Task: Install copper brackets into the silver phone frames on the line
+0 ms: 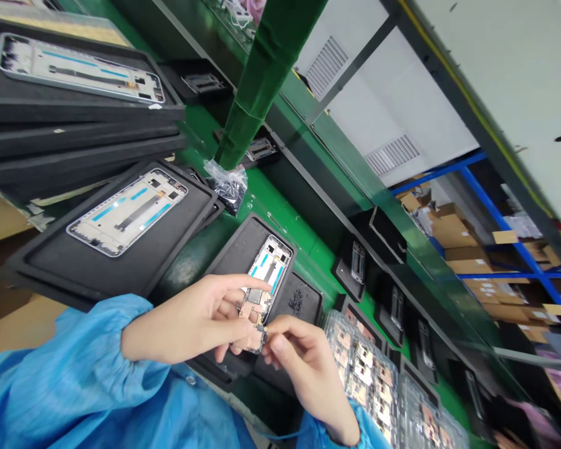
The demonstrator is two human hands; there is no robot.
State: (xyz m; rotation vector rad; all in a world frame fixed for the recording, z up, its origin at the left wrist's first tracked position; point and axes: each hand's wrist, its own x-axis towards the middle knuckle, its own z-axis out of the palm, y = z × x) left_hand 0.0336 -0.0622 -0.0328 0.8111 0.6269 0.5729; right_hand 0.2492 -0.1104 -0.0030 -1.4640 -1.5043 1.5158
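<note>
small circuit board (254,321) half covered by fingers of left hand (191,321) and right hand (303,362), its lower end unseen. right wrist cut by bottom edge at 5 o'clock. clear trays (378,380) at 4 o'clock run off frame, contents too small to tell. far shelves (518,262) at 3 o'clock blurred.

A phone frame (267,269) lies in a tray (236,249), between stacked trays (75,134) left and board blisters (369,368) right.
</note>
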